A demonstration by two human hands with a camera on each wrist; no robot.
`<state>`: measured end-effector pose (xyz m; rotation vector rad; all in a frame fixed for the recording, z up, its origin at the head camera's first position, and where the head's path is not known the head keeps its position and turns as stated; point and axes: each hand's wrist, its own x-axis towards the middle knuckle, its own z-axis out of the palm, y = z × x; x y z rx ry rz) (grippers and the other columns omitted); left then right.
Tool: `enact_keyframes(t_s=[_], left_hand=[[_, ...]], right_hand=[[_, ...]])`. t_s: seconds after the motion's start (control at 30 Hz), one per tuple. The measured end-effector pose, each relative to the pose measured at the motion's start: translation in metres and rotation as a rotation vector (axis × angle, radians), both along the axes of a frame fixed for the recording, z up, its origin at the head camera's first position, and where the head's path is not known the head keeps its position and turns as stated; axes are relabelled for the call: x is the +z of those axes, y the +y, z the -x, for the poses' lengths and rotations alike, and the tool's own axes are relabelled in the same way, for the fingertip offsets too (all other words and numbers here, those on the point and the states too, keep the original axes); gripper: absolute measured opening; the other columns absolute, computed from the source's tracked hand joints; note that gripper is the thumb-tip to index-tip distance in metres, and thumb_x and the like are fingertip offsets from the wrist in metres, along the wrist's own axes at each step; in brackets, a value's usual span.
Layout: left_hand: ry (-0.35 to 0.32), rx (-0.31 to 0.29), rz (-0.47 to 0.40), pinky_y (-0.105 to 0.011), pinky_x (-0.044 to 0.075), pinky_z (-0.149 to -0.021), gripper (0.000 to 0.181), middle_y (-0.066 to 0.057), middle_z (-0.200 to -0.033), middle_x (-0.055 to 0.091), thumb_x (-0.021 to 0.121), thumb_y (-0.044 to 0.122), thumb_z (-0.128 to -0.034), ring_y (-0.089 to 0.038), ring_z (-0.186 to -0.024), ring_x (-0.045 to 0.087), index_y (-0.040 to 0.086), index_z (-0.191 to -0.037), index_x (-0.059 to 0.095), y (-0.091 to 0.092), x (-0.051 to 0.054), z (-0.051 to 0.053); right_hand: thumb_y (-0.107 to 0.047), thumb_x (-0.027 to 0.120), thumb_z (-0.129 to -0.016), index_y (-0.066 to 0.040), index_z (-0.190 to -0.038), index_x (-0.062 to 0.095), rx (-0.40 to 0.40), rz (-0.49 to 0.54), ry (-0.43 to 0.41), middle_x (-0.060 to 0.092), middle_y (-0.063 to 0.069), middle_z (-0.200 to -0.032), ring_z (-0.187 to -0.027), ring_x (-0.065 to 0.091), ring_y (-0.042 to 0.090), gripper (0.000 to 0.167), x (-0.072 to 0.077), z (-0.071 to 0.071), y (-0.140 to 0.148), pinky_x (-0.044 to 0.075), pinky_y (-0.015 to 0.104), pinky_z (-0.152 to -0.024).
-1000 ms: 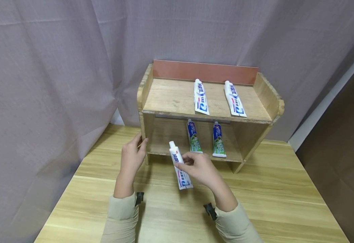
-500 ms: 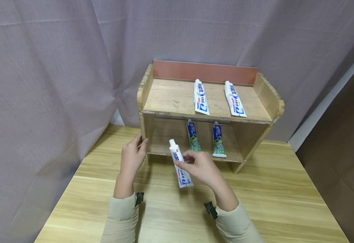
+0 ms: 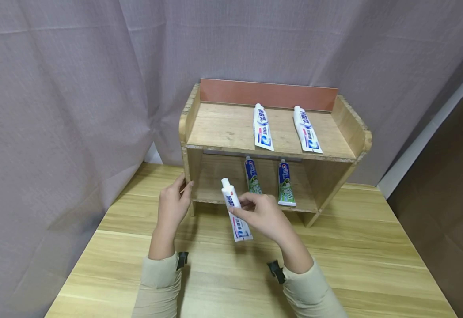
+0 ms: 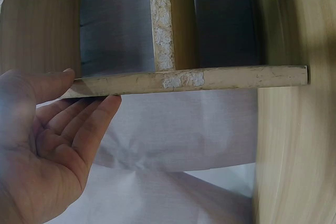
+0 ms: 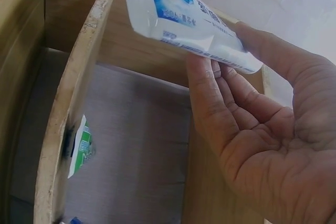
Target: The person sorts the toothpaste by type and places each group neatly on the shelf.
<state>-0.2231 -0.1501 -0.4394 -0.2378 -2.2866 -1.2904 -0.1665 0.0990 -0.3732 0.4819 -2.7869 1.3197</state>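
Between thumb and fingers, my right hand (image 3: pixel 261 216) pinches a white toothpaste tube (image 3: pixel 231 198), cap end pointing up and away, in front of the lower shelf. The right wrist view shows the same tube (image 5: pixel 184 19) held by its edges. My left hand (image 3: pixel 173 198) grips the left side panel of the wooden rack (image 3: pixel 191 172); in the left wrist view the thumb lies on one face of the panel (image 4: pixel 236 78) and the fingers on the other. Two blue-green toothpaste tubes, a left one (image 3: pixel 252 174) and a right one (image 3: pixel 286 183), lie on the lower shelf.
On the upper shelf lie two white toothpaste tubes, one near the middle (image 3: pixel 262 128) and one to the right (image 3: pixel 307 130). A reddish back strip (image 3: pixel 267 93) edges the rack. The rack stands on a wood-grain table (image 3: pixel 374 247) before a grey curtain (image 3: pixel 76 110).
My right hand has raised the white toothpaste tube slightly and moved it a little toward the rack, covering more of the left blue-green tube. My left hand stays on the side panel.
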Motion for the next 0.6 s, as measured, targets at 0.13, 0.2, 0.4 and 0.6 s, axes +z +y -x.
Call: enact_keyframes(t_s=[0.13, 0.2, 0.4, 0.6], left_hand=[[-0.003, 0.004, 0.0, -0.034, 0.063, -0.084, 0.038, -0.023, -0.12, 0.068, 0.064, 0.017, -0.1007, -0.035, -0.107, 0.069, -0.002, -0.133, 0.061, 0.0, 0.0, 0.0], [-0.003, 0.005, 0.0, -0.035, 0.063, -0.084, 0.038, -0.023, -0.12, 0.068, 0.064, 0.017, -0.1006, -0.035, -0.107, 0.069, -0.002, -0.133, 0.062, 0.0, 0.001, 0.0], [-0.008, 0.005, -0.001, -0.035, 0.062, -0.084, 0.038, -0.023, -0.121, 0.068, 0.064, 0.017, -0.1007, -0.035, -0.109, 0.069, -0.002, -0.133, 0.061, 0.0, 0.001, -0.001], [-0.005, 0.004, -0.001, -0.035, 0.062, -0.084, 0.037, -0.023, -0.12, 0.068, 0.064, 0.017, -0.1006, -0.035, -0.108, 0.069, -0.001, -0.133, 0.062, 0.0, 0.001, -0.001]], right_hand=[[-0.03, 0.08, -0.088, -0.008, -0.102, 0.075, -0.004, -0.006, 0.002, 0.074, 0.001, -0.09, -0.08, 0.07, 0.014, 0.027, 0.003, 0.001, -0.001, 0.063, 0.029, -0.071], [-0.03, 0.08, -0.087, -0.008, -0.102, 0.074, -0.004, -0.008, 0.001, 0.074, 0.001, -0.09, -0.08, 0.07, 0.014, 0.027, 0.004, 0.001, -0.001, 0.063, 0.029, -0.071], [-0.03, 0.08, -0.088, -0.008, -0.103, 0.074, 0.003, -0.002, 0.007, 0.074, 0.002, -0.09, -0.08, 0.07, 0.014, 0.028, 0.008, 0.002, -0.001, 0.063, 0.029, -0.071], [-0.03, 0.079, -0.088, -0.008, -0.103, 0.074, 0.003, -0.007, 0.022, 0.074, 0.001, -0.09, -0.078, 0.07, 0.013, 0.027, 0.012, 0.002, -0.002, 0.063, 0.027, -0.068]])
